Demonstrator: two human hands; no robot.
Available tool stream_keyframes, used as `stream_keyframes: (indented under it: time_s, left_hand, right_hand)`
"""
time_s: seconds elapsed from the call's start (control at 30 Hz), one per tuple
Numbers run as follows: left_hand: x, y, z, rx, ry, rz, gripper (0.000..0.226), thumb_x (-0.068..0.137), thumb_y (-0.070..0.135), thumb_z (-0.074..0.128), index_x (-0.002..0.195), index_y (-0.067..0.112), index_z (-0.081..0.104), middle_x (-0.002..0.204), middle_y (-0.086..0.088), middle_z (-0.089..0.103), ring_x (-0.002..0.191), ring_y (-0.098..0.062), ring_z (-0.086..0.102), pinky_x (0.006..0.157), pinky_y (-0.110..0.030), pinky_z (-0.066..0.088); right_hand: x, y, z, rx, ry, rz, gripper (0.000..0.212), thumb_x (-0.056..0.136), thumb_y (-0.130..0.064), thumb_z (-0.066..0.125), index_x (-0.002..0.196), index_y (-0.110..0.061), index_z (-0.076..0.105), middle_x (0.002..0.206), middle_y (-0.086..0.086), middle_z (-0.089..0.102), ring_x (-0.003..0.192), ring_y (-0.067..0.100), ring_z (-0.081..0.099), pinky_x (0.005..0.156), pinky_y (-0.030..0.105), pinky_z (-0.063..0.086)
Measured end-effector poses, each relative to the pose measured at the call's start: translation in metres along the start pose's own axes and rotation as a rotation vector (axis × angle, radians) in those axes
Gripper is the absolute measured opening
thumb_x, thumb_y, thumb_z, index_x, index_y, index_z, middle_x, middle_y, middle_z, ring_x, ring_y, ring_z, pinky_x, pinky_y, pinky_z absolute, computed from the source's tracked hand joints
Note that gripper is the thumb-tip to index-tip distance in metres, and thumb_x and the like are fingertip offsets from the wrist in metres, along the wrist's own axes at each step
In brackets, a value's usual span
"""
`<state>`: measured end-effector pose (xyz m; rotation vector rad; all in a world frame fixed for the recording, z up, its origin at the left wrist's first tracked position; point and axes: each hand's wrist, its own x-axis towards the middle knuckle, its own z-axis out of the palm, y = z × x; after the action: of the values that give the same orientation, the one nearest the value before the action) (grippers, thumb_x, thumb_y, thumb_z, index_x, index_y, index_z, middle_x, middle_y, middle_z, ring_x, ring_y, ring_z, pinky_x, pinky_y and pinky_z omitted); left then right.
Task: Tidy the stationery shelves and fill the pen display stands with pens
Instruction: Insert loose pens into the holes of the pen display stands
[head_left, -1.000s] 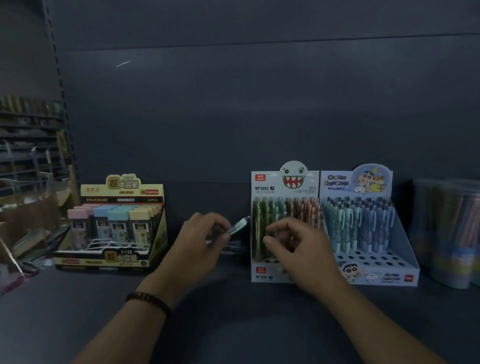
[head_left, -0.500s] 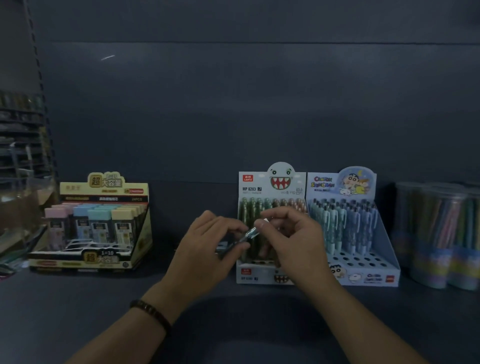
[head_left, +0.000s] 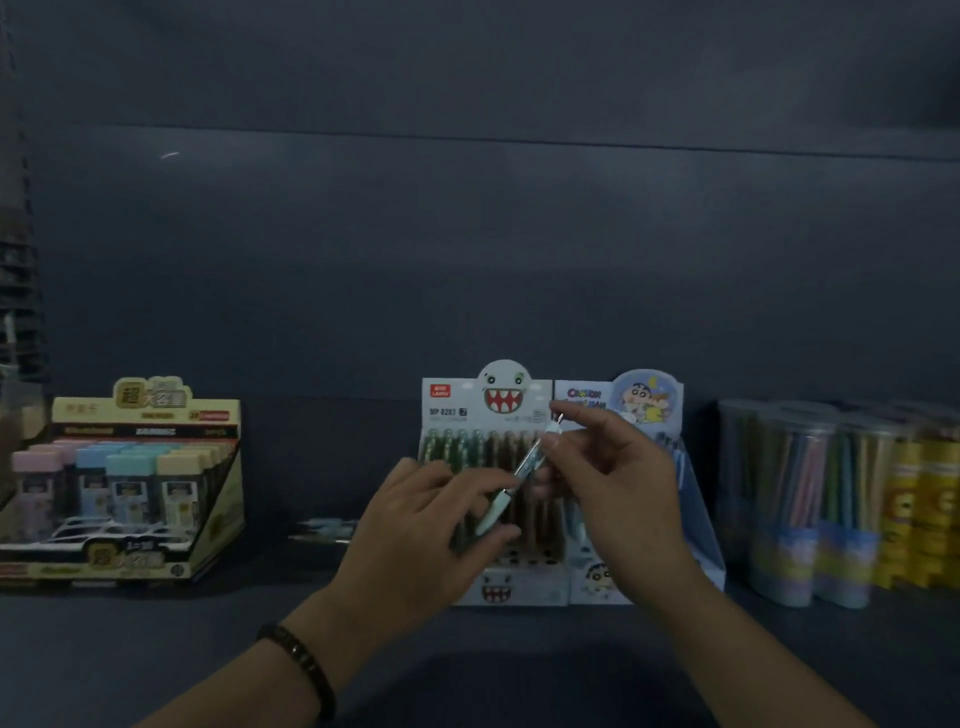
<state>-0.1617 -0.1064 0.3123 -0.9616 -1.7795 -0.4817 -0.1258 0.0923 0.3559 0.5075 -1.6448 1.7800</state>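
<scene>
A pale green pen is held tilted between both hands in front of the monster-face pen display stand, which is full of green and brown pens. My left hand pinches the pen's lower end. My right hand pinches its upper part near the tip. To the right stands the blue cartoon display stand, mostly hidden by my right hand. A few loose pens lie on the shelf left of my left hand.
A yellow display box of pastel lead cases sits at the left. Clear tubs of coloured pencils and yellow packs stand at the right. The dark shelf board runs along the front.
My right hand has taken hold of the pen's upper end and both hands have lifted it higher, tilting it up toward the right. The view has shifted slightly.
</scene>
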Motion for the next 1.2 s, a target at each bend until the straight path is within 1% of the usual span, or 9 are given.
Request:
stream_keyframes:
  time_s: [0.13, 0.27, 0.33, 0.47, 0.57, 0.93, 1.0, 1.1, 1.2]
  left_hand:
    - [0.015, 0.032, 0.022, -0.052, -0.079, -0.133, 0.046, 0.095, 0.053, 0.067, 0.131, 0.024, 0.058, 0.108, 0.014, 0.065, 0.099, -0.011, 0.062, 0.093, -0.028, 0.046]
    - [0.023, 0.058, 0.047, -0.014, -0.221, -0.110, 0.032, 0.098, 0.050, 0.058, 0.126, 0.035, 0.057, 0.114, 0.019, 0.057, 0.101, -0.007, 0.051, 0.090, -0.028, 0.042]
    - [0.016, 0.063, 0.061, -0.014, -0.298, -0.103, 0.033, 0.100, 0.055, 0.052, 0.128, 0.040, 0.058, 0.117, 0.022, 0.055, 0.106, -0.006, 0.050, 0.092, -0.029, 0.043]
    - [0.005, 0.060, 0.076, 0.021, -0.378, -0.064, 0.030, 0.098, 0.056, 0.052, 0.122, 0.043, 0.065, 0.112, 0.024, 0.061, 0.103, -0.007, 0.054, 0.087, -0.030, 0.051]
    - [0.004, 0.059, 0.076, 0.027, -0.420, -0.092, 0.032, 0.095, 0.053, 0.052, 0.125, 0.047, 0.063, 0.110, 0.027, 0.063, 0.103, -0.005, 0.051, 0.088, -0.024, 0.045]
    - [0.004, 0.059, 0.077, 0.051, -0.454, -0.133, 0.042, 0.093, 0.034, 0.075, 0.131, 0.048, 0.062, 0.112, 0.027, 0.064, 0.099, -0.007, 0.048, 0.086, -0.025, 0.044]
    - [0.003, 0.059, 0.076, 0.046, -0.454, -0.120, 0.043, 0.095, 0.034, 0.073, 0.134, 0.047, 0.060, 0.115, 0.026, 0.063, 0.101, -0.008, 0.047, 0.090, -0.027, 0.046]
    - [0.002, 0.060, 0.075, 0.047, -0.453, -0.102, 0.042, 0.098, 0.036, 0.067, 0.138, 0.047, 0.057, 0.117, 0.027, 0.061, 0.103, -0.007, 0.044, 0.095, -0.028, 0.046]
    - [0.002, 0.060, 0.073, 0.041, -0.446, -0.097, 0.043, 0.098, 0.038, 0.065, 0.139, 0.047, 0.057, 0.116, 0.027, 0.061, 0.103, -0.005, 0.042, 0.096, -0.027, 0.045]
  right_hand:
    - [0.021, -0.007, -0.045, -0.148, 0.110, -0.100, 0.022, 0.097, -0.006, 0.072, 0.113, -0.019, 0.078, 0.074, 0.012, 0.073, 0.063, 0.022, 0.071, 0.066, 0.031, 0.062]
    - [0.042, 0.005, -0.083, -0.342, 0.190, -0.194, 0.019, 0.098, -0.018, 0.074, 0.114, -0.027, 0.078, 0.074, 0.004, 0.073, 0.065, 0.026, 0.072, 0.069, 0.048, 0.063]
    - [0.043, 0.017, -0.095, -0.472, 0.195, -0.248, 0.020, 0.098, -0.023, 0.074, 0.117, -0.028, 0.078, 0.077, -0.001, 0.073, 0.069, 0.024, 0.073, 0.069, 0.048, 0.062]
    - [0.036, 0.031, -0.103, -0.666, 0.209, -0.435, 0.024, 0.095, -0.016, 0.075, 0.118, -0.024, 0.078, 0.084, -0.009, 0.069, 0.076, 0.005, 0.067, 0.070, 0.027, 0.057]
    - [0.037, 0.034, -0.103, -0.769, 0.198, -0.517, 0.026, 0.095, -0.010, 0.076, 0.120, -0.017, 0.077, 0.085, -0.009, 0.064, 0.082, 0.001, 0.062, 0.074, 0.009, 0.049]
    - [0.036, 0.045, -0.107, -0.839, 0.151, -0.471, 0.026, 0.093, -0.013, 0.079, 0.118, -0.013, 0.078, 0.084, -0.004, 0.069, 0.073, 0.008, 0.062, 0.073, 0.019, 0.050]
    - [0.036, 0.046, -0.106, -0.855, 0.134, -0.474, 0.026, 0.091, -0.012, 0.081, 0.117, -0.013, 0.079, 0.084, -0.005, 0.068, 0.073, 0.008, 0.060, 0.073, 0.018, 0.049]
    - [0.035, 0.045, -0.105, -0.852, 0.112, -0.474, 0.027, 0.090, -0.011, 0.081, 0.117, -0.013, 0.079, 0.082, -0.004, 0.067, 0.071, 0.008, 0.059, 0.073, 0.027, 0.055]
    - [0.031, 0.043, -0.104, -0.852, 0.068, -0.419, 0.028, 0.093, -0.015, 0.078, 0.121, -0.018, 0.078, 0.073, -0.018, 0.060, 0.064, 0.002, 0.054, 0.070, 0.027, 0.056]
